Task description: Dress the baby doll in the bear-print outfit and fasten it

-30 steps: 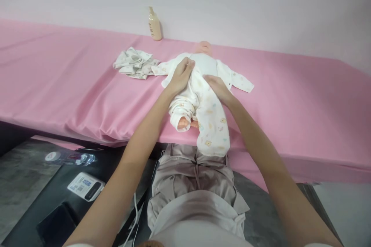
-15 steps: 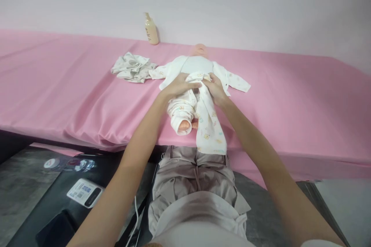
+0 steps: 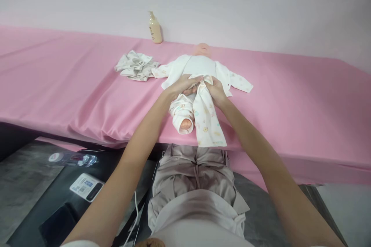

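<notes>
A baby doll (image 3: 202, 50) lies on its back on the pink cloth, its head toward the wall, in a white top (image 3: 199, 65) with printed sleeves spread wide. White printed baby pants (image 3: 209, 121) are partly on it. One bare foot (image 3: 186, 124) pokes out of the bunched leg on the left; the other pant leg hangs flat over the table's front edge. My left hand (image 3: 187, 84) is closed on the pants' upper part, its lower fingers bent beneath. Opposite it, my right hand (image 3: 215, 88) pinches the fabric of the same part. The doll's other foot is hidden.
A pump bottle (image 3: 155, 31) stands against the wall. Crumpled pale clothing (image 3: 136, 65) lies left of the doll on the pink cloth (image 3: 290, 104). Low on the left, a black surface holds a plastic bottle (image 3: 72, 159), a white card-like item (image 3: 86, 187) and a dark flat object (image 3: 58, 224).
My hands have drawn closer together at the top of the pants, and my left fingers have curled lower. The doll's second foot has gone out of sight. The view has shifted slightly.
</notes>
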{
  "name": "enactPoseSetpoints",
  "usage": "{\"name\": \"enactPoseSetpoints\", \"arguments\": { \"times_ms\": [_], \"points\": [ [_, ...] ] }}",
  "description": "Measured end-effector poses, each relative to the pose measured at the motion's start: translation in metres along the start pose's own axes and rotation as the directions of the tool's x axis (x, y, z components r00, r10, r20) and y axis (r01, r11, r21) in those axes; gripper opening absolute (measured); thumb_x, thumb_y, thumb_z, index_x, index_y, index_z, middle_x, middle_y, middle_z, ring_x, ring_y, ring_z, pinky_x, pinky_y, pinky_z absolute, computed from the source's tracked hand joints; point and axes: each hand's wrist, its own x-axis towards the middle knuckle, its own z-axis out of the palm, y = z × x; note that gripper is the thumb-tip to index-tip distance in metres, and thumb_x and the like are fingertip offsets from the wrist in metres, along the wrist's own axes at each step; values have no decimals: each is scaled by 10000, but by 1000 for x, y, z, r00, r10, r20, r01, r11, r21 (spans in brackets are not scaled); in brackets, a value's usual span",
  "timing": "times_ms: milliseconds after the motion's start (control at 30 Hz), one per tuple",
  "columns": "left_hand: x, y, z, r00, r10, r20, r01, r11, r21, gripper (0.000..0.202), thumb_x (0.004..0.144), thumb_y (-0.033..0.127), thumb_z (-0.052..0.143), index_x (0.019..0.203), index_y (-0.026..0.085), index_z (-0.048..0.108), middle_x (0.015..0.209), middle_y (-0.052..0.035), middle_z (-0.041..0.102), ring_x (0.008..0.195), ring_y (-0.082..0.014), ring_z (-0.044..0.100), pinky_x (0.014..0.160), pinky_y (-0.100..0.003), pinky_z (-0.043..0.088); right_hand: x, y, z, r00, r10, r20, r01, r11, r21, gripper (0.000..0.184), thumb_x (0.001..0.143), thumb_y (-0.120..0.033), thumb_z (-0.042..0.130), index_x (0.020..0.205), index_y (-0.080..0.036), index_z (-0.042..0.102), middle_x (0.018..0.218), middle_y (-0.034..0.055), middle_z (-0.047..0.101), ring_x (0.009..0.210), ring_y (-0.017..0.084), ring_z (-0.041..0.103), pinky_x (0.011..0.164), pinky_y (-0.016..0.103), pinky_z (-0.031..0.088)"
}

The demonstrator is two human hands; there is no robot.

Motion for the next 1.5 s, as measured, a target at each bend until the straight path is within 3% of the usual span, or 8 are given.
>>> {"name": "enactPoseSetpoints", "arguments": {
  "times_ms": [167, 300, 433, 633, 733, 900, 1200, 1500],
  "points": [
    [3, -1, 5, 999, 35, -15, -34, 998, 58, 275, 729, 363, 688, 660, 141, 542, 472, 57, 451, 345, -11, 315, 338, -155, 175, -2, 1, 2, 1000, -27, -6, 27, 999, 44, 222, 622, -334, 697, 748, -180, 599, 693, -16, 619, 650, 134, 576, 634, 272, 495],
    [4, -4, 5, 1000, 7, -28, -11, 990, -140, 175, 738, 293, 675, 811, 151, 604, 627, 17, 605, 515, -83, 544, 459, -177, 400, -8, -8, 1, 997, 48, 64, -50, 998, 33, 216, 615, -297, 705, 775, -168, 638, 722, -6, 646, 657, 136, 592, 681, 285, 512],
    [5, -5, -4, 996, -61, 63, 76, 957, -279, 205, 749, 295, 675, 847, 119, 634, 769, -55, 695, 658, -151, 641, 669, -268, 509, -8, -11, 0, 991, 61, 116, -64, 998, 18, 278, 660, -374, 706, 846, -181, 633, 803, 25, 668, 772, 179, 625, 764, 320, 521],
    [5, -11, -19, 977, -94, 191, 146, 949, -280, 306, 641, 249, 776, 876, 90, 663, 844, -112, 722, 764, -212, 679, 727, -314, 533, -6, -12, 0, 995, 93, -40, -97, 988, -123, 269, 737, -436, 626, 838, -187, 613, 824, 35, 670, 881, 211, 627, 788, 331, 512],
    [4, -15, -21, 969, -71, 236, 140, 946, -291, 389, 583, 161, 799, 932, 80, 648, 877, -127, 720, 795, -241, 684, 758, -347, 542, -7, -16, -3, 993, 115, 35, -111, 988, -103, 303, 733, -452, 626, 843, -169, 631, 840, 49, 681, 909, 218, 631, 794, 326, 512],
    [8, -23, -18, 996, 14, 89, 24, 912, -409, 284, 735, 258, 703, 950, 92, 622, 868, -121, 712, 799, -240, 689, 779, -367, 548, -10, -20, -11, 917, 150, 369, -139, 989, -57, 409, 638, -422, 756, 925, -158, 633, 934, 74, 693, 914, 231, 644, 827, 348, 521],
    [3, -9, -13, 981, -112, 158, 114, 993, -7, 396, 588, 190, 795, 949, 116, 651, 833, -70, 722, 771, -223, 686, 704, -296, 546, -5, -8, -10, 980, 132, 146, -138, 990, 30, 333, 755, -419, 654, 982, -183, 598, 1052, 74, 674, 977, 224, 632, 831, 362, 538],
    [7, -24, -11, 999, 2, 44, 13, 939, -344, 358, 693, 216, 697, 1024, 105, 615, 895, -115, 712, 826, -249, 686, 774, -363, 545, -9, -16, -14, 921, 140, 364, -118, 990, -83, 503, 607, -293, 793, 1051, -179, 586, 1010, 62, 681, 895, 222, 650, 844, 392, 529]
  ]
}}
